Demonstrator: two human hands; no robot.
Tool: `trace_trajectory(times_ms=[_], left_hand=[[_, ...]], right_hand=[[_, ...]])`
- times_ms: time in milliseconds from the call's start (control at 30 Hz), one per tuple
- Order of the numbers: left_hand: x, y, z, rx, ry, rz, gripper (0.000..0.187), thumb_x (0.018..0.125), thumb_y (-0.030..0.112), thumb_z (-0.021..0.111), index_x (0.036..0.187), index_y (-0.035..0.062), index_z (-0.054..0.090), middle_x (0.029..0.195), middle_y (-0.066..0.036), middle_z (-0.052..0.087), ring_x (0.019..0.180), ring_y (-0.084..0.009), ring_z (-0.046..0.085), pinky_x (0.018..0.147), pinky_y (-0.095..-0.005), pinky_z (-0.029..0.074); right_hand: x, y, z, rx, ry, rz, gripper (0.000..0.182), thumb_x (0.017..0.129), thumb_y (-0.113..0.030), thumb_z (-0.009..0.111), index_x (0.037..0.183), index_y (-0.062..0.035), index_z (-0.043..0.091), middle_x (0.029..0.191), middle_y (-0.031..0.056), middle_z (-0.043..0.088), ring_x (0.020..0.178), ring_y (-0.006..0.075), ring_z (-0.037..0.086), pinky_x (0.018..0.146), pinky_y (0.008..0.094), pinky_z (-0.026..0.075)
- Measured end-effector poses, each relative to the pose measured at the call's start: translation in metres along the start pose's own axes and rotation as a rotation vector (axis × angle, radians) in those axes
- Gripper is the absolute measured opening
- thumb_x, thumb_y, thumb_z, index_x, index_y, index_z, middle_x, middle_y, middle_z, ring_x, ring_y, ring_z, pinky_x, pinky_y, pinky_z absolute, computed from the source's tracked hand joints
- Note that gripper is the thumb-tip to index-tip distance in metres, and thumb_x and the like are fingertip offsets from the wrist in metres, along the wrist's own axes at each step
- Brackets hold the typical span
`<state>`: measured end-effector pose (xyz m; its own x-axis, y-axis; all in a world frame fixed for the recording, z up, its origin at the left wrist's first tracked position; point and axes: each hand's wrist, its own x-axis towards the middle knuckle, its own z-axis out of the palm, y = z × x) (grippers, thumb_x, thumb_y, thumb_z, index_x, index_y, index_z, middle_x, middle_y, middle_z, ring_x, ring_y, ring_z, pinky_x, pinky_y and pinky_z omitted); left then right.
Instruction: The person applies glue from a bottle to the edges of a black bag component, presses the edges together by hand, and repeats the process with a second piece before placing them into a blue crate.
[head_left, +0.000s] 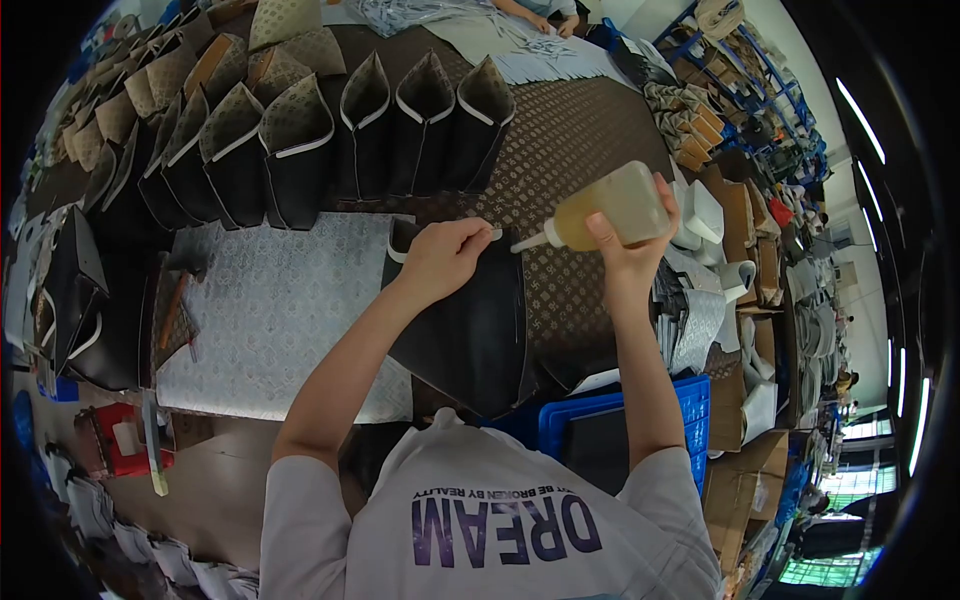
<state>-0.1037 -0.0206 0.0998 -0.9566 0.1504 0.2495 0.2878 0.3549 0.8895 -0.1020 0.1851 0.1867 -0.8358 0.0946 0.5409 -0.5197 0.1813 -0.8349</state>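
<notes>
My right hand (640, 235) is wrapped around a translucent squeeze bottle (615, 205) half filled with amber liquid. The bottle is tilted, its pale nozzle (533, 241) pointing left toward my other hand. My left hand (445, 255) pinches the top edge of a black leather-like bag body (465, 335), right by a small white end of its rim. That bag body lies on the table in front of me, and the nozzle tip is close to its upper right corner.
Several black open-topped bag bodies (365, 140) stand in rows at the back left. A silvery patterned sheet (285, 320) covers the table at left. A blue crate (695, 410) sits near my right elbow. Across the table, another person's hands (555, 25) work over strips.
</notes>
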Motion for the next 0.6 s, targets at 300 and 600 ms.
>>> trace_trajectory(times_ms=[300, 600], left_hand=[[0.010, -0.015, 0.000, -0.040, 0.141, -0.023, 0.018, 0.090, 0.020, 0.055, 0.093, 0.0043, 0.064, 0.066, -0.014, 0.060, 0.059, -0.0277, 0.058, 0.056, -0.0350, 0.042], [0.007, 0.003, 0.013, 0.124, 0.370, -0.063, 0.016, 0.091, 0.018, 0.054, 0.094, 0.0051, 0.063, 0.065, -0.013, 0.059, 0.057, -0.0264, 0.058, 0.054, -0.0340, 0.042]], right_hand=[[-0.082, -0.008, -0.041, -0.256, -0.241, -0.015, 0.095, 0.064, -0.014, 0.086, 0.135, -0.0043, 0.024, 0.128, 0.0116, 0.036, 0.116, 0.0215, 0.044, 0.095, 0.0356, 0.042], [-0.107, 0.005, -0.088, -0.179, 0.040, 0.307, 0.085, 0.069, -0.006, 0.081, 0.134, -0.0075, 0.026, 0.123, 0.0117, 0.044, 0.110, 0.0210, 0.051, 0.092, 0.0336, 0.045]])
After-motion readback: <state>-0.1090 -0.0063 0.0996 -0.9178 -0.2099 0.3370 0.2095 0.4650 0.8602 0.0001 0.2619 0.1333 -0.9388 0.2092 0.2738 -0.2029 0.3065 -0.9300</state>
